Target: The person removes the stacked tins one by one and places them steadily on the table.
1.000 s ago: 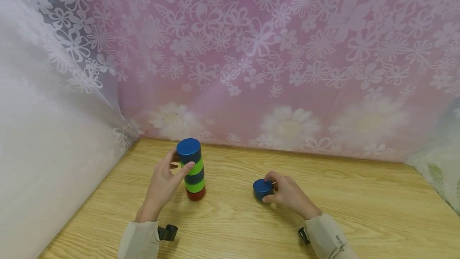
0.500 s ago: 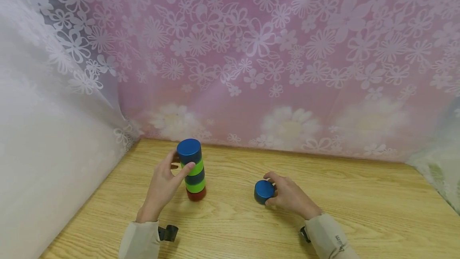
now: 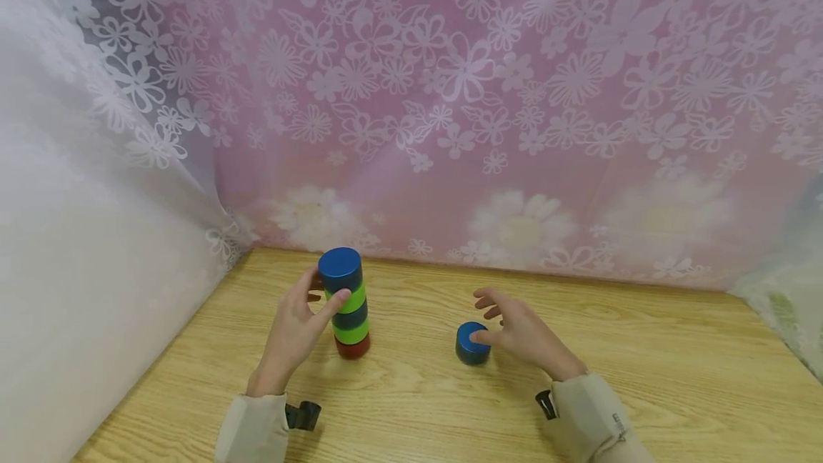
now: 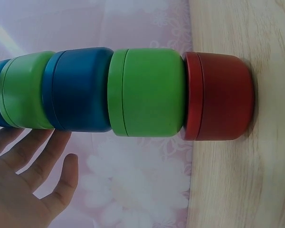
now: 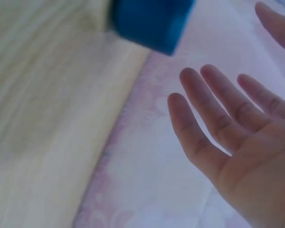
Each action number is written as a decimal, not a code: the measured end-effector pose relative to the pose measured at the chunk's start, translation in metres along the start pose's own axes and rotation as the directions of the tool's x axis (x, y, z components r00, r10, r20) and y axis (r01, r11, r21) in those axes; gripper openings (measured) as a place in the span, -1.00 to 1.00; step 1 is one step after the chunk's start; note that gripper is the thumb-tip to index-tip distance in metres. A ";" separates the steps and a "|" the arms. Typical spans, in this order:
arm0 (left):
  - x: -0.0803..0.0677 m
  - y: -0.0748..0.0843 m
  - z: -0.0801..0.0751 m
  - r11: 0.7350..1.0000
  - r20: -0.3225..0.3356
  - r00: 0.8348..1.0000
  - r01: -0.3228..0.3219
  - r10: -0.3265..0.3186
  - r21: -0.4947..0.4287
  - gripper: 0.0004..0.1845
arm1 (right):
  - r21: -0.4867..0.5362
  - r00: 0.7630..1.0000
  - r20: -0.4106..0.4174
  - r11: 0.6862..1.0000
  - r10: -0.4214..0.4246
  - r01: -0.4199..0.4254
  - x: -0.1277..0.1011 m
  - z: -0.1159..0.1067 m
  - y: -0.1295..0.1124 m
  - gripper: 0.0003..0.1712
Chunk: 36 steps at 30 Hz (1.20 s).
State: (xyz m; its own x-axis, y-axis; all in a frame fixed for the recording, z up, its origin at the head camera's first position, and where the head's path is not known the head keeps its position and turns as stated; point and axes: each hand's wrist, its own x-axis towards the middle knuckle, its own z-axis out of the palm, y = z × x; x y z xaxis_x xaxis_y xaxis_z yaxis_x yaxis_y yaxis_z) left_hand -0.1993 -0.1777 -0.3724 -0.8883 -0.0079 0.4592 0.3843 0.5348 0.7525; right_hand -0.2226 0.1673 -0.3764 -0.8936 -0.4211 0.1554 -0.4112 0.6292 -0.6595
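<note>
Nearest, two beige sleeves (image 3: 253, 427) were seen over the front part of the wooden table (image 3: 411, 413), and a black piece (image 3: 303, 415) was worn beside each cuff. The right hand (image 3: 527, 336) was spread, its fingers extended and apart, and nothing was held by it; it was shown separated from the single blue container (image 3: 471, 354), although the thumb overlapped its top in the head view. This container was stood upright, about midway between the table's left and right edges. By the left hand (image 3: 297, 324), the upper part of the stack (image 3: 351, 316) was gripped, the thumb being laid on its upper green container. The stack was placed well apart, nearer to the back left corner, and from the bottom it was composed of red, green, blue, green and blue containers. Behind the table's back edge, a pink flowered cloth (image 3: 411, 91) was hung.
</note>
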 end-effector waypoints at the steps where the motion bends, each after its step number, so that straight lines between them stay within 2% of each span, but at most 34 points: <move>1: 0.000 0.000 0.000 1.000 0.000 1.000 0.002 -0.002 0.000 -0.45 | 0.010 1.000 -0.014 1.000 -0.006 0.006 0.001 -0.001 -0.002 -0.33; 8: 0.001 0.001 0.000 1.000 0.004 1.000 0.008 -0.008 -0.011 -0.45 | 0.105 0.992 -0.124 0.993 -0.034 0.047 0.006 -0.010 -0.015 -0.43; 15: 0.000 0.001 -0.001 1.000 0.008 1.000 0.024 -0.024 0.011 -0.44 | 0.143 0.973 -0.225 0.985 -0.058 0.092 0.011 -0.017 -0.020 -0.56; 23: -0.001 -0.004 -0.002 0.999 0.034 0.998 -0.049 0.048 0.020 -0.43 | 0.193 0.972 -0.231 0.976 -0.052 0.098 0.013 -0.018 -0.027 -0.56; 31: -0.002 -0.011 0.000 0.999 0.081 0.997 -0.019 0.015 0.041 -0.38 | 0.227 0.974 -0.221 0.968 -0.054 0.105 0.015 -0.019 -0.033 -0.53; 36: -0.002 -0.017 0.002 0.999 0.091 0.996 -0.026 0.023 0.038 -0.37 | 0.237 0.974 -0.221 0.965 -0.057 0.110 0.018 -0.016 -0.035 -0.53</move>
State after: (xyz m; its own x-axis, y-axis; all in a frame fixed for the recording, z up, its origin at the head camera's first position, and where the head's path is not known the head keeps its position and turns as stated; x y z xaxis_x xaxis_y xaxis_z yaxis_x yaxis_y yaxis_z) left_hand -0.2047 -0.1847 -0.3868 -0.8986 0.0812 0.4311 0.3975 0.5667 0.7217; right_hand -0.2271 0.1480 -0.3385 -0.8863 -0.3015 0.3514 -0.4529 0.4065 -0.7935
